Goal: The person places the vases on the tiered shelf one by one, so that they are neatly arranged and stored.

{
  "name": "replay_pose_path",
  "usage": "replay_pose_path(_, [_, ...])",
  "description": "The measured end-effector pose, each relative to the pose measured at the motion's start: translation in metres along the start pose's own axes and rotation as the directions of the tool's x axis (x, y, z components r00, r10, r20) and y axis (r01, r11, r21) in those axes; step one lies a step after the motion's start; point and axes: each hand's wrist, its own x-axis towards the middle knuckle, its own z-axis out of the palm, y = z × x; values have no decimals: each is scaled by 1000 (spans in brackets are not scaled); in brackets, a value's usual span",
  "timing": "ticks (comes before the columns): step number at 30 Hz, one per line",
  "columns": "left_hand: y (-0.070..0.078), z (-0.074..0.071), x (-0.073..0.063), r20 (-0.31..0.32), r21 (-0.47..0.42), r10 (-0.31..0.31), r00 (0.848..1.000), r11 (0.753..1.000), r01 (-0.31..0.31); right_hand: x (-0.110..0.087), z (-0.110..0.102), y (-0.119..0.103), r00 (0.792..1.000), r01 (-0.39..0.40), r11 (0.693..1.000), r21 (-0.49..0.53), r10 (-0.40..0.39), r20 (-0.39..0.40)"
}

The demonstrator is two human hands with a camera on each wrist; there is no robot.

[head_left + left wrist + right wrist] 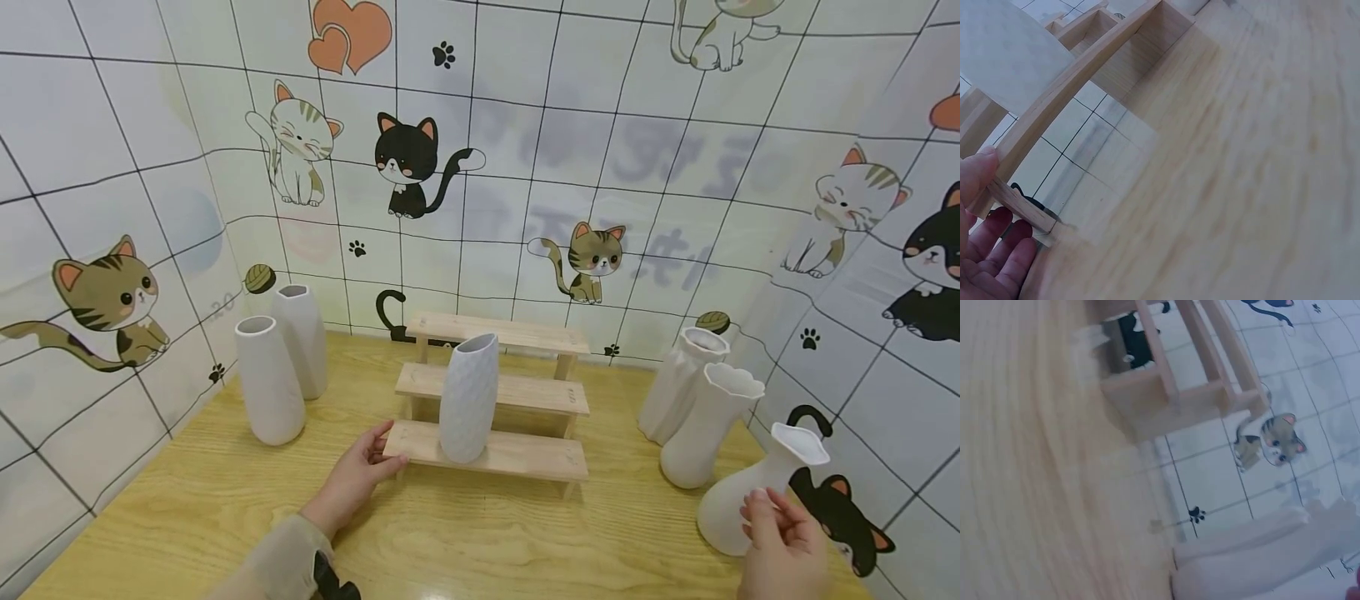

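A three-step wooden display stand rests on the table, with a white textured vase upright on its lowest step. My left hand holds the left end of that step. In the left wrist view its thumb lies on the board and the other fingers are below, by the stand's leg. On the right, my right hand is in front of a round-bellied white vase with a flared rim. Its fingers are loosely bent, and I cannot tell whether they touch the vase. Only a fingertip enters the right wrist view.
Two white vases, a nearer one and a farther one, stand at the left. A frilled-rim vase and a pleated vase stand at the right. A cat-print sheet encloses the wood-grain table behind and at both sides.
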Motion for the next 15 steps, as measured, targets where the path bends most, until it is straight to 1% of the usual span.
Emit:
replay_pose_path(3, [1, 0, -1, -2, -2, 8, 1000, 1000, -8, -1, -6, -16, 992, -17, 1000, -27, 13, -124])
replay_pose_path(4, [1, 0, -1, -3, -1, 11, 1000, 1000, -11, -1, -8, -20, 988, -36, 997, -64, 26, -153])
replay_pose_path(6, [1, 0, -1, -4, -2, 13, 1000, 1000, -13, 0, -10, -23, 978, -55, 993, -105, 33, -206])
replay_pose_path(8, [1, 0, -1, -3, -5, 13, 1000, 1000, -13, 2, -10, -22, 972, -60, 990, -129, 28, -233])
replay_pose_path(10, [1, 0, 0, -3, -7, 16, 1000, 1000, -16, 5, -11, -20, 974, -94, 980, -174, 53, -222])
replay_pose_path(12, [1, 1, 0, -1, -3, 22, 1000, 1000, -22, 10, -9, -15, 977, -126, 970, -207, 86, -194])
replay_pose_path(14, [0, 1, -1, 0, 5, 26, 1000, 1000, -26, 15, -9, -10, 979, -188, 943, -276, 155, -135])
replay_pose_path(15, [0, 0, -1, 0, 5, 25, 1000, 1000, -25, 17, -9, -7, 978, -203, 931, -303, 177, -111])
